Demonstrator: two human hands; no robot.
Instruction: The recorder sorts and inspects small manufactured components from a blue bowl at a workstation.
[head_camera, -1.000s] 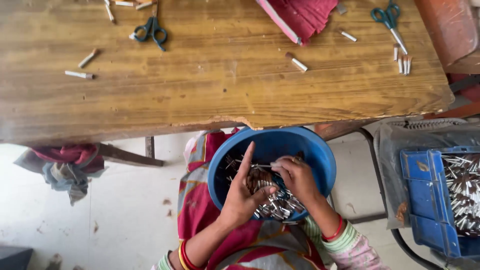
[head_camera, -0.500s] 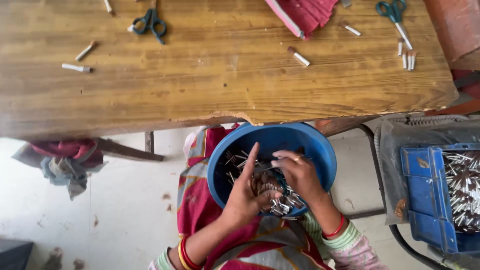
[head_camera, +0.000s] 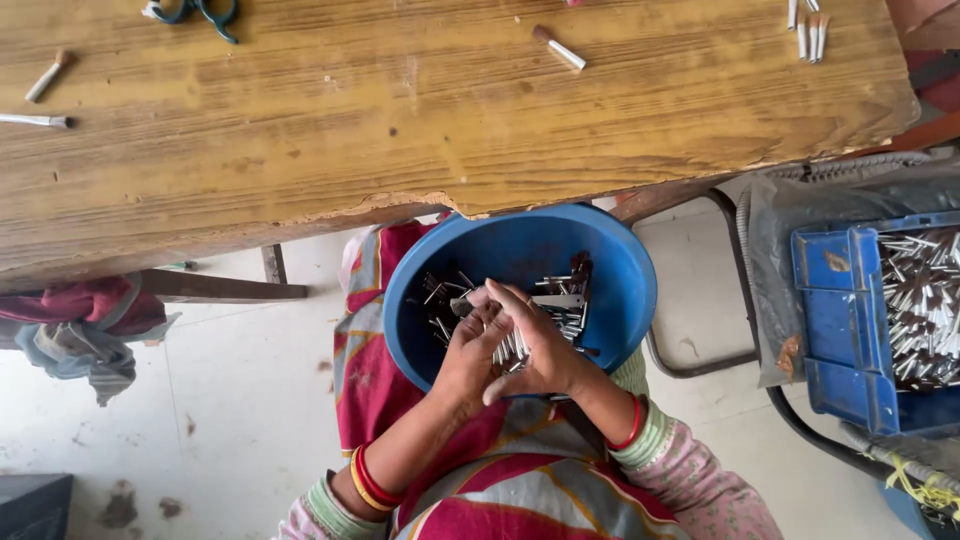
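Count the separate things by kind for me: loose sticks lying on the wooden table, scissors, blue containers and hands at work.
Loose sticks on the table: 7, such as one near the middle and a cluster at the far right
Scissors: 1, partly cut off
Blue containers: 2, a round bowl and a crate
Hands: 2, left hand and right hand
Total: 12

1. One blue round bowl (head_camera: 610, 270) sits near centre, holding a heap of small metal-tipped sticks (head_camera: 560, 300) too tangled to count.
2. Two hands, the left hand (head_camera: 470, 350) and the right hand (head_camera: 535, 345), meet over it.
3. One blue crate (head_camera: 830, 330) at 3 o'clock holds another uncountable mass of sticks.
4. One wooden table (head_camera: 400, 130) spans 12 o'clock.
5. On it: one pair of scissors (head_camera: 195, 12) at 11 o'clock, and about six loose sticks (head_camera: 558, 48).
6. One bundle of cloth (head_camera: 85, 330) lies at 9 o'clock.
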